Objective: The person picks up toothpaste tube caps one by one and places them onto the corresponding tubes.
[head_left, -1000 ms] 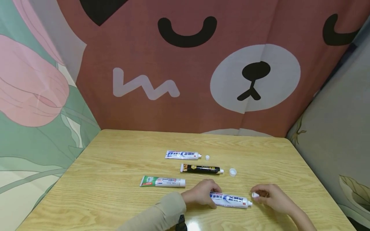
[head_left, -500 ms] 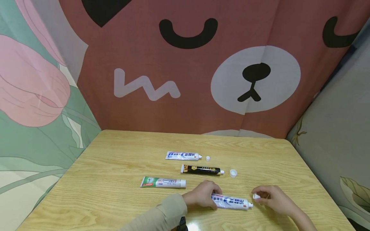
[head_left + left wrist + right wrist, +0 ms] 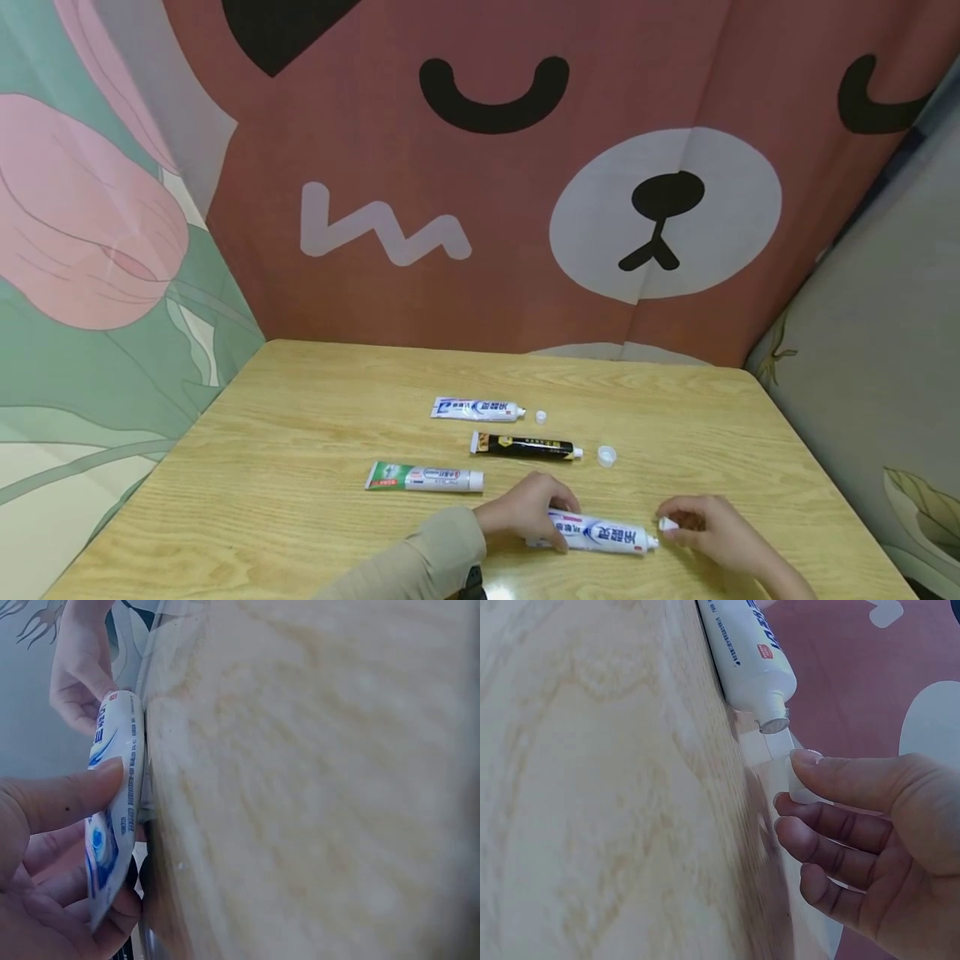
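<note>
My left hand [image 3: 528,510] grips a white and blue toothpaste tube [image 3: 607,534] near its flat end, thumb on one face in the left wrist view. The tube's uncapped nozzle [image 3: 774,722] points toward my right hand [image 3: 712,530]. Between thumb and forefinger, that right hand pinches a small white cap [image 3: 802,785]. The cap sits a short gap from the nozzle, its face tilted. Part of the tube's tail lies hidden behind the left fingers in the head view.
Farther back lie a green and white toothpaste tube [image 3: 425,478], a black tube [image 3: 525,446] and a smaller white and blue tube [image 3: 477,409]. Two loose caps rest near them: a wide one [image 3: 607,456] and a small one [image 3: 541,417]. A printed cloth [image 3: 390,308] hangs behind the wooden table [image 3: 300,417].
The held tube has rolled slightly in my left hand, turning its lettering, and its tail end now shows below the thumb. The cap in my right hand has tilted. The whole view has shifted slightly downward.
</note>
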### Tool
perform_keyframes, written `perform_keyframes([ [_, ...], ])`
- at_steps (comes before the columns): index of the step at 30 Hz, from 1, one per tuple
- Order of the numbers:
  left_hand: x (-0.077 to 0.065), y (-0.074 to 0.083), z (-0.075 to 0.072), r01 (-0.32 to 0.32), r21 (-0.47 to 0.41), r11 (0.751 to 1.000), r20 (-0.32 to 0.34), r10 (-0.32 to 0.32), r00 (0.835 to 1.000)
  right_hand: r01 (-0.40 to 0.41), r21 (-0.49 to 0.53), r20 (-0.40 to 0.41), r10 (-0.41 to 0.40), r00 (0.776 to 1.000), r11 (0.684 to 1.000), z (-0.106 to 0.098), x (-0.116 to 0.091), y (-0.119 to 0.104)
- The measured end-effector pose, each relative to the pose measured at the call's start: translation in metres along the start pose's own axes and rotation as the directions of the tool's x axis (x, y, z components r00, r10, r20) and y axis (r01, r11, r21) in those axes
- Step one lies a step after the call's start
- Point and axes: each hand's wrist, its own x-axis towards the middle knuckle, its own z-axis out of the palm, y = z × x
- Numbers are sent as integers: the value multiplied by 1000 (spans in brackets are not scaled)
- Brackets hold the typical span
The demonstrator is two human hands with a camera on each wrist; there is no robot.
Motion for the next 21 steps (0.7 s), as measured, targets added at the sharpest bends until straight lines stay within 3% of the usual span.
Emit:
perform_keyframes([
  [6, -1, 0, 0, 14, -60, 998, -2, -15, 1000, -32, 6, -6, 32, 999, 999, 1, -2, 1],
  [12, -1, -3, 2, 16, -90, 996, -30, -19, 999, -49, 80, -28, 52, 998, 996, 2, -6, 1],
  [21, 1, -5, 3, -30, -95, 995, -70, 24, 997, -88, 182, 19, 86, 996, 979, -3, -7, 0],
])
